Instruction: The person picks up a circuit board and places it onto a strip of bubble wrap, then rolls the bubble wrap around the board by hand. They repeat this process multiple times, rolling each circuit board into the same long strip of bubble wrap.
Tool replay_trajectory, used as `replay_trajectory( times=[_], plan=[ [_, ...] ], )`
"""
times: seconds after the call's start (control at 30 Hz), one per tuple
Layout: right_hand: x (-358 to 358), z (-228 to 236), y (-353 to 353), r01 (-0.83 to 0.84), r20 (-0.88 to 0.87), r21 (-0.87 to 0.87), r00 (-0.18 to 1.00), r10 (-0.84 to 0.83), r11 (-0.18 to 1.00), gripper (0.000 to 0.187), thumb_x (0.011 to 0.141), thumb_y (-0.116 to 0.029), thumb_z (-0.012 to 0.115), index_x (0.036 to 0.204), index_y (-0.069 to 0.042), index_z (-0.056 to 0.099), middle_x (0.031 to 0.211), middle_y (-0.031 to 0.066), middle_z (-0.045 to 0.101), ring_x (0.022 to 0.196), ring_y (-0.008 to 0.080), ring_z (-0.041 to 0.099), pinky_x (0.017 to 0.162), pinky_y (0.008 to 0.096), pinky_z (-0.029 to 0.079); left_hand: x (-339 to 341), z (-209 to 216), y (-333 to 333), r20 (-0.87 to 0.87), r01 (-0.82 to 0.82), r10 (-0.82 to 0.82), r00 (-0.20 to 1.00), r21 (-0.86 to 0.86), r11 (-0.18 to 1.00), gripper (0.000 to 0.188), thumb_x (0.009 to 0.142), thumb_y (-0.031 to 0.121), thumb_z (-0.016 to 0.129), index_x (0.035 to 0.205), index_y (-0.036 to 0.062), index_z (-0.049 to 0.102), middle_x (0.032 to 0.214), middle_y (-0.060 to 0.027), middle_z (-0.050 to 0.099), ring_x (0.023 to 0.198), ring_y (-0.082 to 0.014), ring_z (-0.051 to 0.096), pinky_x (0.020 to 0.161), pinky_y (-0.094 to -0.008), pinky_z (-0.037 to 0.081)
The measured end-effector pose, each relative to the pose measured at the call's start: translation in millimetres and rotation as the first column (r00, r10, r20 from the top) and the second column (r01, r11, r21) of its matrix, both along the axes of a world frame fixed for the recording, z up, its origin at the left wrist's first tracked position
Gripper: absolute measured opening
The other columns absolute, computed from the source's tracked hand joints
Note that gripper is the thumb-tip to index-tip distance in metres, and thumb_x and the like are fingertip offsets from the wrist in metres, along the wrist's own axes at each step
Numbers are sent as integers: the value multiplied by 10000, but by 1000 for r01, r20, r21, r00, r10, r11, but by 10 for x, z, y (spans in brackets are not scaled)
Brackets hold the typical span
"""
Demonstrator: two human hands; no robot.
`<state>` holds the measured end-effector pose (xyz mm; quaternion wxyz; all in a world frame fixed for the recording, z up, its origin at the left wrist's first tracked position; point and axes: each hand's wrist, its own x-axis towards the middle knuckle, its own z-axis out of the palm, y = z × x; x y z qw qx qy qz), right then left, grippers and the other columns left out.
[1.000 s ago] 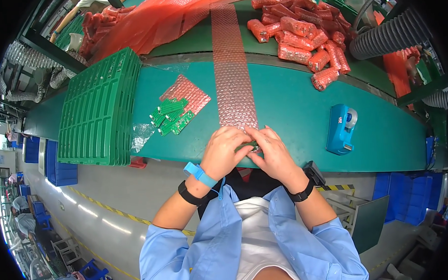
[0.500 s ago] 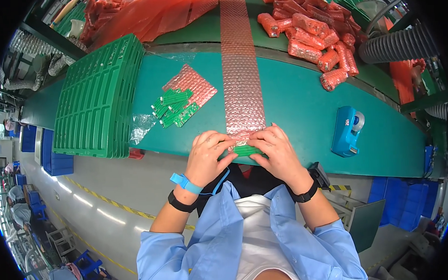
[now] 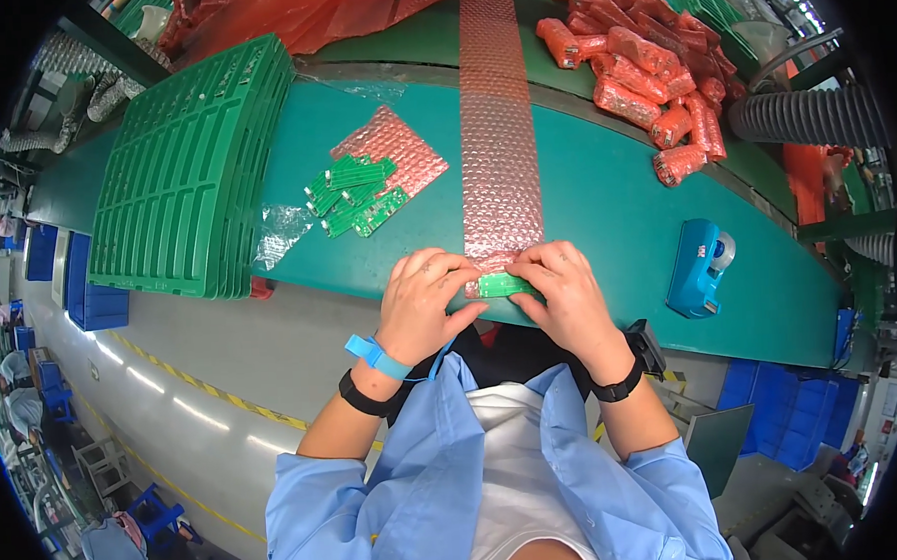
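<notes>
Far to the left of the long bubble-wrap strip (image 3: pixel 501 158), a stack of green trays (image 3: pixel 189 171) leans over the edge of the worktop (image 3: pixel 606 213). Between the trays and the strip lie a crumpled scrap of clear plastic (image 3: pixel 278 232) and a heap of loose green circuit boards (image 3: pixel 359 189), partly on a square of red bubble wrap (image 3: pixel 418 156). Just left of the strip's near end is the left hand (image 3: pixel 422 303); its thumb stands apart from its fingers, which touch the strip beside the board's left end and look slack rather than clenched. One green board (image 3: pixel 499 285) lies crosswise on the strip's near end, close to the worktop's front edge. At the strip's right side, the right hand (image 3: pixel 571 290) seems to grasp the board's right end between thumb and fingers. Farther right of the strip come a pile of wrapped bundles (image 3: pixel 649 66), beyond the hands, and a blue tape dispenser (image 3: pixel 696 269), well apart from them.

The step in hand looks like lining the board up with the strip's end. The next move calls for keeping the board square to the strip, with light, even pressure from both hands.
</notes>
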<state>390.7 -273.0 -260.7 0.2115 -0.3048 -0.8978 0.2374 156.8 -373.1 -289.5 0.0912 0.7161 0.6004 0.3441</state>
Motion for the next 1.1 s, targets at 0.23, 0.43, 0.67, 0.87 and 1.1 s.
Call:
replay_trajectory(
  times=[0.23,0.43,0.67,0.87,1.1],
  plan=[
    [-204,-11,-98,48,32,10,998,-48,999,405,783,-62,917,1176,-58,821,1188,70,724,1145,315,672,997,452,554,-115,-58,-33,16,-28,27,1000,9,1000,336,835,260,931,1131,158,809,1182,6,755,1180,-280,676,1000,-458,506],
    [-218,-86,-165,99,22,34,995,-99,995,425,780,-81,931,1197,-73,848,1184,47,726,1132,289,666,986,444,551,-154,-87,-24,16,-15,14,1000,27,1000,308,838,247,929,1115,174,815,1163,13,749,1168,-269,676,988,-453,504],
    [-169,-58,-115,70,33,81,997,-72,994,436,792,-132,937,1217,-98,844,1183,44,723,1150,294,655,1024,467,537,-125,43,16,-37,24,-23,999,22,999,270,851,224,918,1095,174,814,1150,25,743,1149,-259,680,993,-448,494],
    [-26,-76,-48,42,17,5,999,-42,999,456,793,-165,939,1230,-111,819,1214,55,722,1183,318,651,1067,501,527,-73,30,17,-82,79,-75,994,50,996,256,853,201,913,1087,171,811,1158,29,745,1142,-247,685,999,-448,492],
    [156,-85,-69,-17,-28,63,999,18,998,424,793,-173,933,1186,-102,792,1281,58,711,1225,328,647,1090,514,519,-16,31,26,-72,79,-77,994,30,996,195,873,223,882,1053,179,823,1184,37,739,1189,-222,665,1044,-444,468]
  ],
)
